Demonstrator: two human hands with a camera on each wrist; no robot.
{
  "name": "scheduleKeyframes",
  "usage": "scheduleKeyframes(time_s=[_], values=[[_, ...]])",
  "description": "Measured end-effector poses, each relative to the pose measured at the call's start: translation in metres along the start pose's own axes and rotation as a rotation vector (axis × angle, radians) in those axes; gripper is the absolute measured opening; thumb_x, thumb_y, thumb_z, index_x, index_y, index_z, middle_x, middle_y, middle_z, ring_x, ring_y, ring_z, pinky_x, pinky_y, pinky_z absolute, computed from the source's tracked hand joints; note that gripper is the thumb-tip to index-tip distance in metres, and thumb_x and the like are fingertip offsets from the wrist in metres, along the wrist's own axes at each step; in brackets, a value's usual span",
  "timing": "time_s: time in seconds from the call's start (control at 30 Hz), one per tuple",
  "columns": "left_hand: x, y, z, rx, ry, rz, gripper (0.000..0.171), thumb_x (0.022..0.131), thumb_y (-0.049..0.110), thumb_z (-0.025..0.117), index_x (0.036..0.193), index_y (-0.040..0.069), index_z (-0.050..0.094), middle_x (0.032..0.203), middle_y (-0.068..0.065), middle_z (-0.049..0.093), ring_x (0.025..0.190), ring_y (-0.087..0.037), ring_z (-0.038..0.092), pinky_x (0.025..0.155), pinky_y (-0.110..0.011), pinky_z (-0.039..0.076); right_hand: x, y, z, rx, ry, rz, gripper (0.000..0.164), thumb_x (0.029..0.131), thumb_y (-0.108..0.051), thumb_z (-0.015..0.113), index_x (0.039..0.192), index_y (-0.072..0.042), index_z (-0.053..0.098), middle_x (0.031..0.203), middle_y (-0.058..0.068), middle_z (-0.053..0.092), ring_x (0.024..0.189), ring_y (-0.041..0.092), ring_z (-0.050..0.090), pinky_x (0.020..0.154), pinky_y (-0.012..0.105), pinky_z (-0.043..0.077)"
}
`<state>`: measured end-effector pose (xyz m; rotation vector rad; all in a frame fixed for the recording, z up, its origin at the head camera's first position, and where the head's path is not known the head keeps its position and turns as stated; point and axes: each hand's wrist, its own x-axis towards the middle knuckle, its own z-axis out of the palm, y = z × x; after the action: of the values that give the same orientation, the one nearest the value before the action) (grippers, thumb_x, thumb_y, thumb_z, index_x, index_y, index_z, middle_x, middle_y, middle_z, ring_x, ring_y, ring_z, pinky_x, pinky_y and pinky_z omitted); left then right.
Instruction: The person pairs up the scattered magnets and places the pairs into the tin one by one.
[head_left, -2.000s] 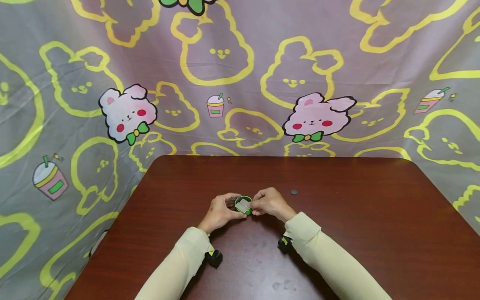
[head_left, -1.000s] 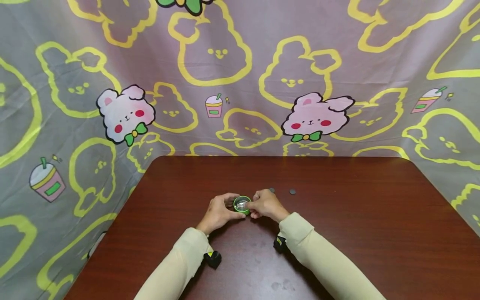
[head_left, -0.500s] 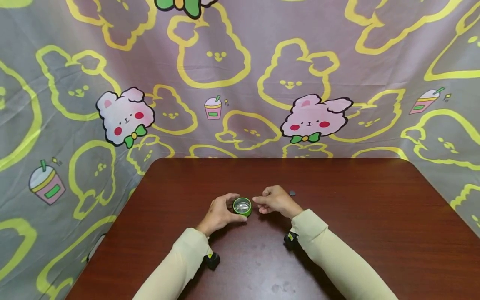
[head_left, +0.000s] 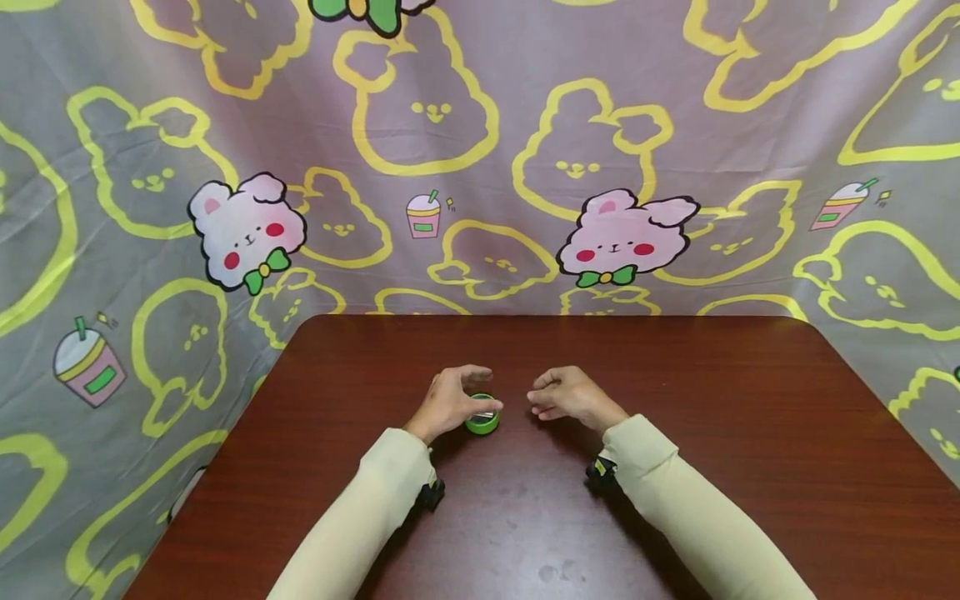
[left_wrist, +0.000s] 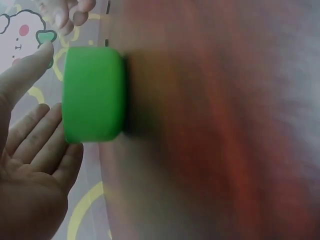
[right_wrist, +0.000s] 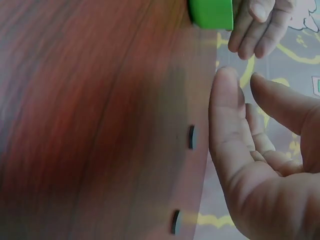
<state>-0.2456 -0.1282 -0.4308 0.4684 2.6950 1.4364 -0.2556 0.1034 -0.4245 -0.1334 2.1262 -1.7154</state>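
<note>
A small round green container (head_left: pixel 482 426) with a shiny, silvery inside stands on the table between the hands. My left hand (head_left: pixel 452 402) hovers just over and behind it, thumb and fingers spread apart, the thumb crossing its top in the head view. Seen from the left wrist, the container's smooth green side (left_wrist: pixel 95 95) faces the camera, fingers behind its upper rim. Off to the right, my right hand (head_left: pixel 573 398) hangs with loosely bent fingers and holds nothing; a gap shows between its thumb and forefinger in the right wrist view.
Two small dark discs, a farther one (right_wrist: pixel 192 137) and a nearer one (right_wrist: pixel 176 222), lie beside my right hand; it hides them in the head view. The brown table (head_left: pixel 675 500) ends at a patterned curtain (head_left: pixel 480 125).
My left hand has let go of the container and risen above it. The right hand has drawn away from the container to the right, after reaching into it, and now covers the discs.
</note>
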Motion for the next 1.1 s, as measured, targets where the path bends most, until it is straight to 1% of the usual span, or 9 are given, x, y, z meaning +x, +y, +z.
scheduleKeyframes(time_s=[0.1,0.23,0.4,0.6,0.7,0.77,0.87,0.97,1.1], values=[[0.008,0.004,0.002,0.010,-0.008,0.004,0.056,0.079,0.018,0.087,0.129,0.001,0.065,0.124,-0.010,0.069,0.114,-0.029,0.064,0.093,-0.044,0.053,-0.001,0.002,-0.007,-0.030,-0.005,-0.001,0.029,0.094,0.005,0.064,0.119,0.018,0.056,0.106,0.028,0.067,0.085,0.028,0.071,0.074,0.040,0.060],[0.016,0.011,0.003,0.023,-0.029,0.010,0.054,0.080,0.017,0.086,0.128,0.002,0.066,0.123,-0.011,0.068,0.115,-0.031,0.064,0.094,-0.045,0.052,-0.004,0.005,-0.018,-0.059,0.000,-0.004,0.029,0.093,0.006,0.064,0.118,0.018,0.057,0.101,0.026,0.069,0.088,0.031,0.071,0.078,0.042,0.060],[0.024,0.017,0.008,0.034,-0.058,-0.006,0.055,0.081,0.017,0.086,0.130,0.002,0.065,0.124,-0.010,0.068,0.116,-0.030,0.063,0.094,-0.044,0.052,-0.006,0.010,-0.032,-0.054,0.015,-0.015,0.029,0.092,0.007,0.064,0.117,0.020,0.055,0.097,0.023,0.070,0.086,0.028,0.070,0.077,0.041,0.060],[0.033,0.021,0.017,0.031,-0.085,-0.019,0.052,0.082,0.015,0.085,0.129,0.002,0.065,0.123,-0.008,0.069,0.114,-0.029,0.064,0.093,-0.041,0.053,-0.010,0.013,-0.046,-0.077,0.032,-0.031,0.030,0.093,0.007,0.063,0.117,0.020,0.054,0.100,0.024,0.070,0.088,0.028,0.070,0.079,0.040,0.060],[0.037,0.024,0.020,0.016,-0.093,-0.031,0.051,0.083,0.013,0.084,0.129,0.002,0.065,0.124,-0.009,0.068,0.115,-0.030,0.063,0.094,-0.042,0.053,-0.010,0.014,-0.051,-0.089,0.051,-0.028,0.030,0.092,0.007,0.064,0.118,0.020,0.054,0.101,0.025,0.070,0.088,0.028,0.071,0.079,0.040,0.060],[0.041,0.026,0.022,0.006,-0.092,-0.034,0.051,0.082,0.012,0.084,0.129,0.001,0.065,0.124,-0.010,0.068,0.115,-0.030,0.063,0.094,-0.042,0.053,-0.009,0.014,-0.054,-0.096,0.051,-0.036,0.031,0.092,0.008,0.063,0.119,0.021,0.053,0.102,0.027,0.069,0.088,0.028,0.071,0.079,0.040,0.060],[0.046,0.028,0.027,0.000,-0.086,-0.034,0.050,0.082,0.010,0.084,0.127,0.000,0.066,0.122,-0.011,0.068,0.113,-0.030,0.064,0.093,-0.040,0.053,-0.008,0.016,-0.057,-0.103,0.060,-0.042,0.031,0.091,0.008,0.064,0.118,0.021,0.054,0.102,0.027,0.069,0.087,0.026,0.070,0.078,0.040,0.060],[0.051,0.030,0.032,0.005,-0.075,-0.030,0.048,0.080,0.008,0.085,0.124,-0.001,0.067,0.119,-0.012,0.069,0.110,-0.029,0.066,0.092,-0.038,0.054,-0.007,0.017,-0.061,-0.153,0.083,-0.051,0.029,0.091,0.007,0.065,0.116,0.019,0.056,0.100,0.023,0.070,0.086,0.023,0.070,0.076,0.039,0.060],[0.057,0.031,0.040,0.044,-0.077,-0.032,0.046,0.080,0.006,0.084,0.123,-0.001,0.068,0.117,-0.013,0.070,0.107,-0.027,0.067,0.091,-0.037,0.054,-0.004,0.017,-0.063,-0.251,0.129,-0.055,0.027,0.090,0.003,0.069,0.114,0.015,0.061,0.096,0.018,0.069,0.082,0.022,0.068,0.070,0.037,0.060]])
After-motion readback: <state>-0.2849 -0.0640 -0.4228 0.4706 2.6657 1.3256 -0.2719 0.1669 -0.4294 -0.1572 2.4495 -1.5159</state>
